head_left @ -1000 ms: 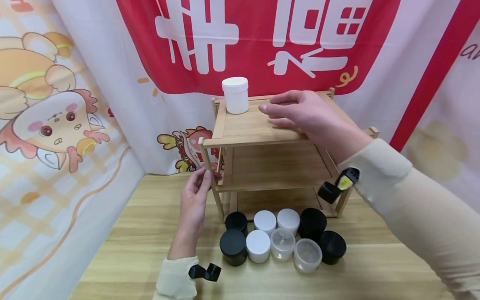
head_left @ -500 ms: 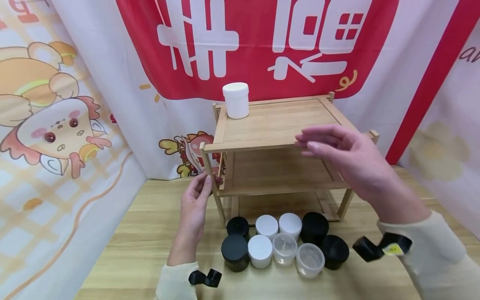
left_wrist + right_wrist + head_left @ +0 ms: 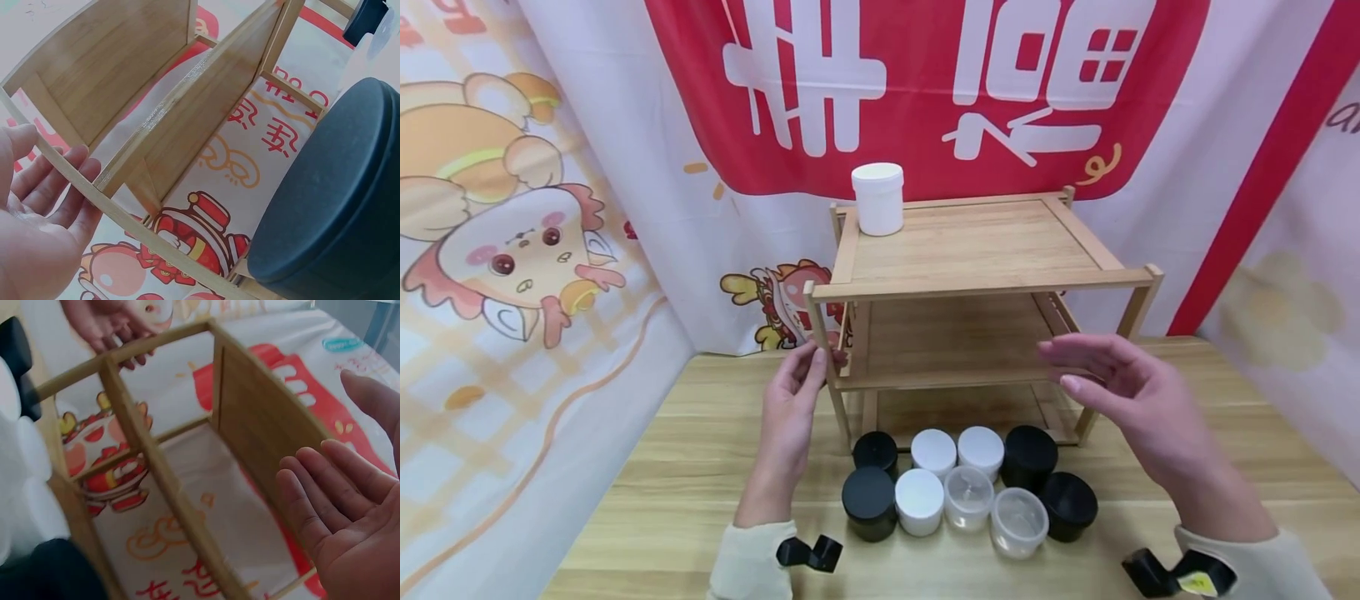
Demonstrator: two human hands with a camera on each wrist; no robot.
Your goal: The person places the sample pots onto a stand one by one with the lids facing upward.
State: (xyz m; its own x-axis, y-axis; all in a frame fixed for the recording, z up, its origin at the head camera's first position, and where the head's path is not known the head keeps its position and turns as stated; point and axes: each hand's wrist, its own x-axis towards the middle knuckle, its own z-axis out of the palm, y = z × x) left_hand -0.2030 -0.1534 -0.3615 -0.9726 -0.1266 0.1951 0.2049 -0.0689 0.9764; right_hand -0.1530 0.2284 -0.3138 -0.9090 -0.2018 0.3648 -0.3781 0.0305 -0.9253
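Observation:
A three-tier wooden shelf [image 3: 985,250] stands on the table. In the head view my left hand [image 3: 790,400] holds its left front post; the left wrist view shows the thumb on one side of the post and the fingers [image 3: 56,187] curled behind it. My right hand [image 3: 1138,400] hovers before the shelf's right front post, fingers extended and holding nothing. A white lidded jar [image 3: 878,200] stands at the back left of the top tier. In front of the shelf are several jars: black ones [image 3: 869,502], white ones [image 3: 919,501] and clear ones [image 3: 1019,522].
The middle tier [image 3: 955,337] and bottom tier [image 3: 955,412] show as bare boards. A printed cloth backdrop [image 3: 925,100] rises behind the shelf, and another [image 3: 520,250] hangs on the left. The wooden tabletop [image 3: 655,483] extends to both sides of the jars.
My right hand has moved down and to the right, from above the top tier to beside the middle tier. The left hand keeps its hold on the post.

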